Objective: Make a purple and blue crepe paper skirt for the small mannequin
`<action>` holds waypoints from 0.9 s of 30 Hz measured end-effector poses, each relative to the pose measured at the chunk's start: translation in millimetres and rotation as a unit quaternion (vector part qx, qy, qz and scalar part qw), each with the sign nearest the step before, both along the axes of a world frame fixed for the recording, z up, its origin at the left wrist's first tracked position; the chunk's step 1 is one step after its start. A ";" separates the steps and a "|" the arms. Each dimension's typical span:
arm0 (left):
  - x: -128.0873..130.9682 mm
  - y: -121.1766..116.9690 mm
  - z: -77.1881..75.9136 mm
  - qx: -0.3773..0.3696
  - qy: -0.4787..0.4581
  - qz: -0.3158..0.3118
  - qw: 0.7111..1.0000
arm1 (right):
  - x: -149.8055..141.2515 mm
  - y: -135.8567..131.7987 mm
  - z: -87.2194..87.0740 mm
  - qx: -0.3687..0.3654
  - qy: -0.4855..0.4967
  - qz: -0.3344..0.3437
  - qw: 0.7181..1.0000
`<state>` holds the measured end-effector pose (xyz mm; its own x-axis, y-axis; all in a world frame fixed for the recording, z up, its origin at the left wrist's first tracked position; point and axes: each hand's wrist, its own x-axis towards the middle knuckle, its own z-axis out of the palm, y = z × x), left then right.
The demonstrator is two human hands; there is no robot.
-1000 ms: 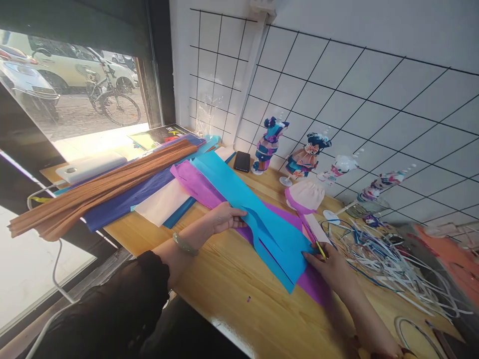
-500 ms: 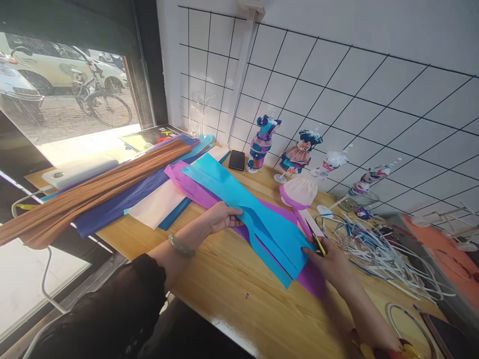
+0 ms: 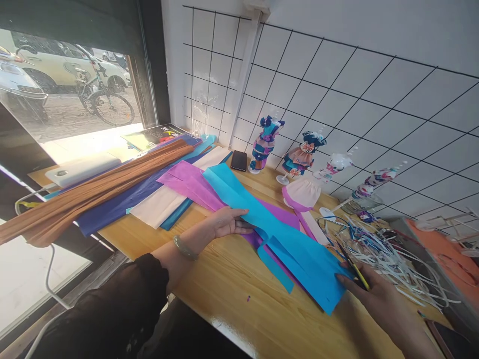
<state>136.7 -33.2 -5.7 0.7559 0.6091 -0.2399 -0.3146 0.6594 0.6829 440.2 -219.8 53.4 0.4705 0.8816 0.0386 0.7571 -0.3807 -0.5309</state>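
A long bright blue crepe paper sheet (image 3: pixel 303 259) lies slantwise over a purple crepe paper sheet (image 3: pixel 189 183) on the wooden table. My left hand (image 3: pixel 229 223) is closed on the blue sheet's near edge, thumb on top and fingers partly tucked under. At the sheet's right end, my right hand (image 3: pixel 377 294) pinches the blue paper. That same hand also holds scissors (image 3: pixel 357 271) with a yellow handle, their dark blades pointing away from me. A narrow blue flap (image 3: pixel 277 269) hangs apart along the near side of the sheet.
Left of the sheets lie brown pleated paper (image 3: pixel 123 184), navy paper (image 3: pixel 112 212) and cream paper (image 3: pixel 157 204). Behind stand several small dressed mannequins (image 3: pixel 266 144) and a black phone (image 3: pixel 239 161). A tangle of thin strips (image 3: pixel 389 259) spreads at the right.
My right hand has moved right and nearer, taking the blue sheet's end and the scissors along. The blue sheet has slid right over the purple one. My left hand has shifted slightly.
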 end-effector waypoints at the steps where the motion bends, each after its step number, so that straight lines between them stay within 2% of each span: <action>1: 0.2 1.0 -1.6 -0.003 -0.005 0.004 1.000 | 1.4 -2.6 -0.1 -0.005 0.002 -0.007 1.000; 4: 1.2 0.8 -3.4 -0.002 -0.014 0.010 1.000 | 7.5 -6.8 -2.2 -0.014 0.009 -0.016 1.000; 7: 3.1 -2.7 -0.8 0.001 0.009 0.032 0.999 | 10.5 -4.8 -3.9 0.010 -0.013 -0.048 0.999; 11: 4.5 -7.8 4.9 0.003 0.027 0.034 0.999 | -15.4 5.2 3.4 0.096 0.015 -0.080 0.992; 13: 4.2 -9.5 6.9 0.012 0.022 0.025 0.999 | -42.2 12.1 9.0 0.100 0.045 -0.037 0.993; 15: 3.7 -10.7 8.2 0.018 0.020 0.019 0.999 | -71.4 19.9 11.9 0.080 0.078 0.042 0.993; 17: 3.2 -11.3 9.2 0.023 0.023 0.019 0.999 | -96.6 28.6 10.5 0.058 0.135 0.117 0.982; 19: 2.9 -11.7 10.0 0.031 0.024 0.020 0.999 | -113.8 37.4 5.9 0.044 0.182 0.163 0.969; 23: 2.0 -11.6 11.5 0.047 0.010 0.028 0.998 | -125.2 49.2 -0.8 0.004 0.195 0.220 0.956; 27: 1.9 -10.5 13.1 0.038 0.014 0.036 0.999 | -118.3 45.6 4.2 -0.058 0.181 0.277 0.942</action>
